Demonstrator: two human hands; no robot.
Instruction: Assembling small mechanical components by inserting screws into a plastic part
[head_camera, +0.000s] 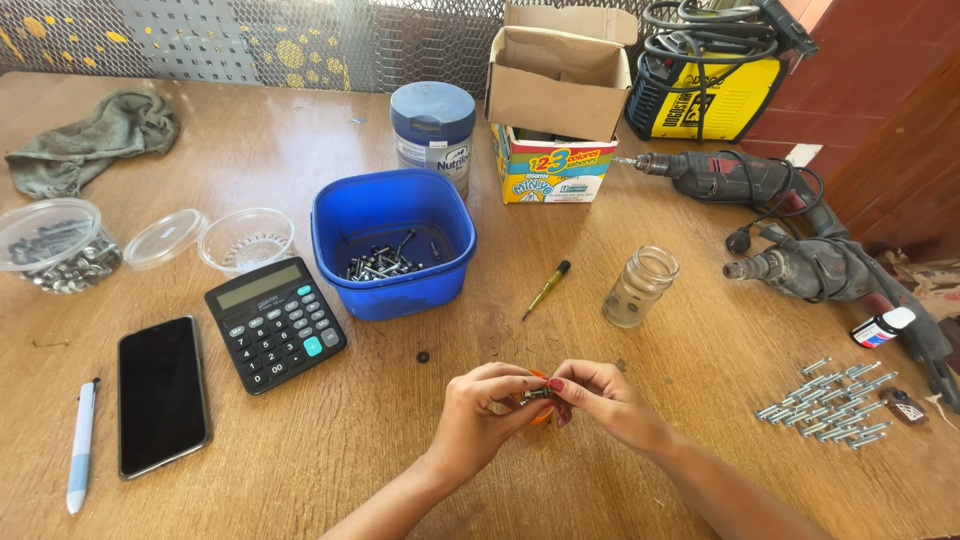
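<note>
Here both hands (545, 400) pinch a small metal bolt (537, 394)

Bright daylight is falling on the wooden table (300, 440), shining most toward the upper left. Shadows are looking soft. Edges are bending a little. Everything is looking sharp.

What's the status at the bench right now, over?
Left hand and right hand together, fingers pinching a small bolt. Orange piece partly hidden behind it. Blue tub of bolts ahead; nothing in the way.
</note>
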